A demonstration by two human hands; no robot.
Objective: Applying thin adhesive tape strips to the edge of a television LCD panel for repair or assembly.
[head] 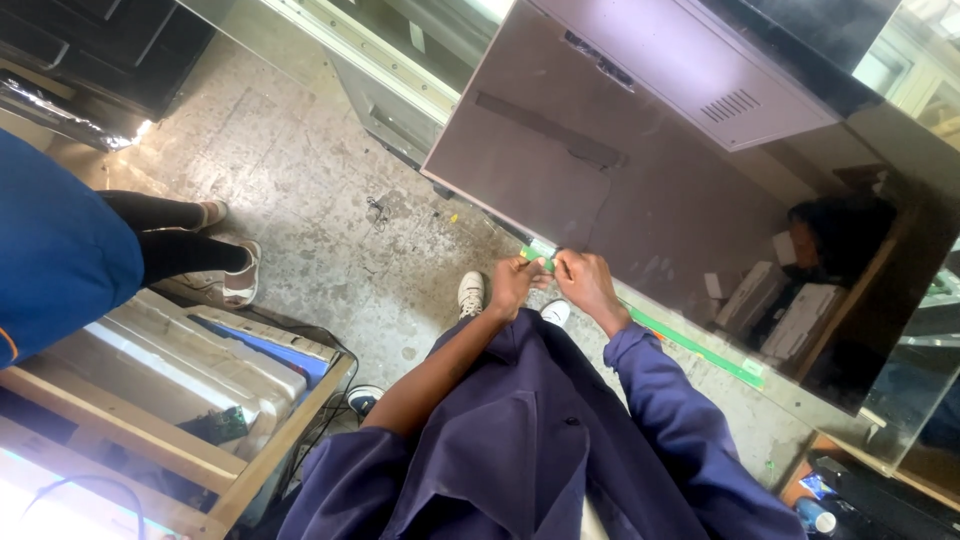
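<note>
From the head camera, both hands meet at the near edge of a large dark panel [640,200] that leans over the concrete floor [300,190]. The left hand [512,285] and right hand [585,282] each pinch the end of a green strip [700,348] running along that edge toward the right. At the far left stands another person [60,250] in blue, beside a wooden rack [270,450].
</note>
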